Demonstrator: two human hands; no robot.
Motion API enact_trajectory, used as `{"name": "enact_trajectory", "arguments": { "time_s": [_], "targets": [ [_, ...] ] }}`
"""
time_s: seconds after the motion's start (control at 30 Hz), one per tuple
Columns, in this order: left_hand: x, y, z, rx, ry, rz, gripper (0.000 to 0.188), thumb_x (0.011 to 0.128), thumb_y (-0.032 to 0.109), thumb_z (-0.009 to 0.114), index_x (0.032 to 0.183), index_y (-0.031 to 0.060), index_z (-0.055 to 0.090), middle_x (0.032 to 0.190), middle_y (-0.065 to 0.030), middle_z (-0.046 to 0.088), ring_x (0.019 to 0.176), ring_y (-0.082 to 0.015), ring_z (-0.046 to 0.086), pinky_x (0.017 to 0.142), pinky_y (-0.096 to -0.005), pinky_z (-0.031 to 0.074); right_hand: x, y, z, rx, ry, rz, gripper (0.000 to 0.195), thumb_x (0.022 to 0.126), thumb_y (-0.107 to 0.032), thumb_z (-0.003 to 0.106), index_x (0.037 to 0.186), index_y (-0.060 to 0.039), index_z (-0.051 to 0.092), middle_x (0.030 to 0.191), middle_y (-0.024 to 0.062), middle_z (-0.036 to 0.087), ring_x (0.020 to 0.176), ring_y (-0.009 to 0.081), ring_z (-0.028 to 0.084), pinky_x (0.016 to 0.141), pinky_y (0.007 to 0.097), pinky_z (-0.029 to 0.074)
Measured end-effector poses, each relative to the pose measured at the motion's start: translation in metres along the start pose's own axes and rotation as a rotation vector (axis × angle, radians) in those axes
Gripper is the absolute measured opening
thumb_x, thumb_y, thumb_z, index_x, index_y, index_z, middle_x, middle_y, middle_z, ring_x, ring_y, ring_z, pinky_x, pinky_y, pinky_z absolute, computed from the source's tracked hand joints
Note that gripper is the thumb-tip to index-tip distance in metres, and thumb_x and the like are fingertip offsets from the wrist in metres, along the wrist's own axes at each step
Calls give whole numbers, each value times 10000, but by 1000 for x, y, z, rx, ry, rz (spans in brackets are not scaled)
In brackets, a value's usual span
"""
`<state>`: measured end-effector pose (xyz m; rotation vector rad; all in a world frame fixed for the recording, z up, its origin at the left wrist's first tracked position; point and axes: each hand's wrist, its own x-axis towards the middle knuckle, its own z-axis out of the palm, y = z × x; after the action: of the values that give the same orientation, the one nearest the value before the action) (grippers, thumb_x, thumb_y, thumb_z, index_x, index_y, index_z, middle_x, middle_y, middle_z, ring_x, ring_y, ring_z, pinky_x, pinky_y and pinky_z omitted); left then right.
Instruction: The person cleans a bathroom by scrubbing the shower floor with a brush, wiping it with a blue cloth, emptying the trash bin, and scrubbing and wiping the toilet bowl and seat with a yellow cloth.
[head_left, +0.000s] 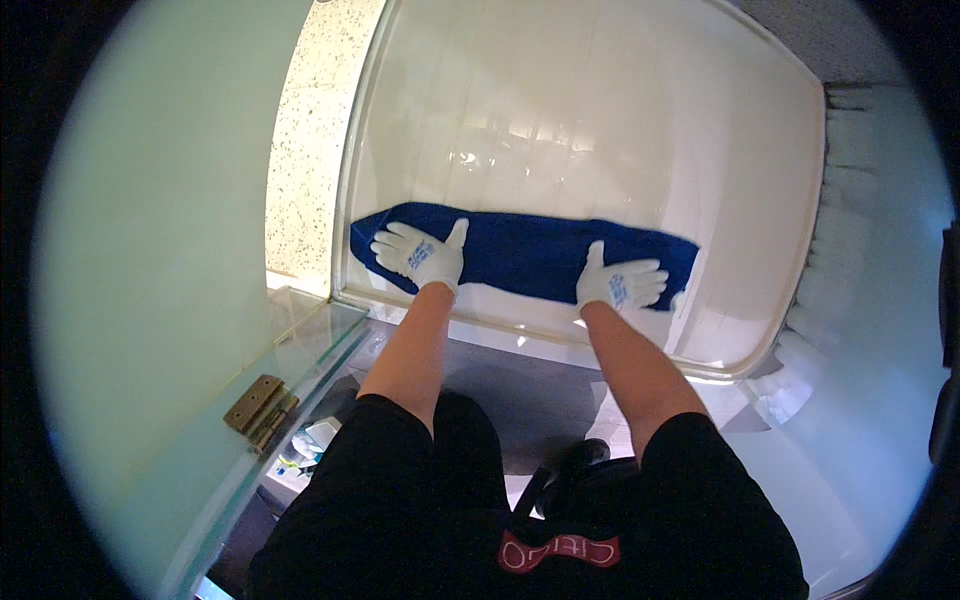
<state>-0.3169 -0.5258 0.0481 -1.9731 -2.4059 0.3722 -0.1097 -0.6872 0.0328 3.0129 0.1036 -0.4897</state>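
Observation:
A dark blue cloth (517, 251) is spread in a long strip across the near end of a cream-white shower tray or tub (525, 82). My left hand (424, 253), in a white work glove with blue print, lies flat on the cloth's left part, fingers apart and thumb up. On the right part rests my right hand (621, 283), gloved alike, its palm down and its fingers spread to the right. Neither hand is closed around the cloth. Whatever of the cloth is under the palms is hidden.
At left, a frosted glass panel (150, 225) carries a brass-coloured hinge (262, 412). A speckled ledge (311, 165) runs beside the tray. Bluish wall tiles (877, 225) stand to the right. Grey floor (525, 397) is below me, with small items (307, 442) at lower left.

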Motion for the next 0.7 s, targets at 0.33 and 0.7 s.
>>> {"name": "enact_trajectory", "arguments": {
  "time_s": [0.33, 0.7],
  "targets": [
    [138, 140, -62, -231, 166, 144, 1384, 791, 913, 587, 1591, -150, 207, 1616, -433, 227, 1546, -571, 158, 1263, -633, 92, 122, -148, -69, 77, 273, -79, 1206, 878, -802, 575, 1649, 39, 186, 1704, 332, 146, 1600, 477, 118, 1283, 578, 90],
    [175, 153, -56, -166, 78, 167, 1333, 839, 890, 549, 1625, -111, 152, 1649, -410, 182, 1574, -545, 91, 1276, -607, 39, 112, -165, -44, -52, 147, -50, 1172, 915, -839, 474, 1666, 5, 162, 1718, 300, 149, 1602, 435, 156, 1275, 598, 100]
  ]
}}
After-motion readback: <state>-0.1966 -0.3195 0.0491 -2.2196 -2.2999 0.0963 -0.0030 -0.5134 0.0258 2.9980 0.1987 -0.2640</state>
